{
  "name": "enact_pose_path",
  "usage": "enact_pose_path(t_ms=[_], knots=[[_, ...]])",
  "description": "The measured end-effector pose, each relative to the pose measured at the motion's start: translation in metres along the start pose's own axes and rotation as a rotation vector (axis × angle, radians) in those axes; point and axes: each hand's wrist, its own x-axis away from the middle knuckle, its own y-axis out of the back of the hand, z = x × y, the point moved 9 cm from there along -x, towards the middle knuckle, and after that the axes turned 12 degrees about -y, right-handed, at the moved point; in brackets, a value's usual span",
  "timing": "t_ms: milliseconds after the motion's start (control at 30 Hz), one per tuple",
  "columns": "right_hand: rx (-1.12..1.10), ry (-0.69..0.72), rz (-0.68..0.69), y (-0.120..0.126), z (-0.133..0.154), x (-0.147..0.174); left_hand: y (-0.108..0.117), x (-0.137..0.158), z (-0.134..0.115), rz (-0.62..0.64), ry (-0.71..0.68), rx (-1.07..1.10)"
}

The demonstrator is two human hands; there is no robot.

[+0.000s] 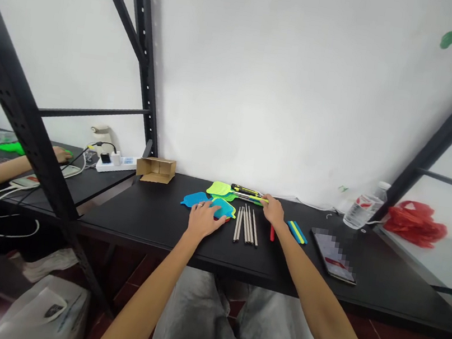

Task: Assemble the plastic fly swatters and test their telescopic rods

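Note:
My left hand (pixel 202 220) rests with its fingers apart on a small pile of flat plastic fly swatter heads, the top one a blue head (pixel 223 207). Another blue head (pixel 195 199) sticks out to its left, and bits of yellow and red show underneath. Closed around a handle end, my right hand (pixel 273 210) holds a yellow-green fly swatter (pixel 221 189), its head pointing left beside a green one. Between my hands lie several metal rods (pixel 246 226). A red handle (pixel 272 233) and a few blue and yellow handles (pixel 297 232) lie by my right wrist.
A cardboard box (pixel 155 170) stands at the back left. To the right are a phone (pixel 332 256), a water bottle (pixel 366 206) and a red plastic bag (pixel 415 223). Black rack posts (pixel 150 67) frame the table. Another person's arm (pixel 9 171) is over the left table.

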Motion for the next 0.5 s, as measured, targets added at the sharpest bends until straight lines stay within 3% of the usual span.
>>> enact_pose_path(t_ms=[200, 500], knots=[[0.174, -0.120, 0.044, 0.000, -0.002, 0.000, -0.007, 0.002, -0.012, 0.228, -0.049, -0.390], [0.221, -0.078, 0.048, 0.000, 0.002, 0.004, -0.007, 0.001, -0.015, 0.229, -0.096, -0.438]])
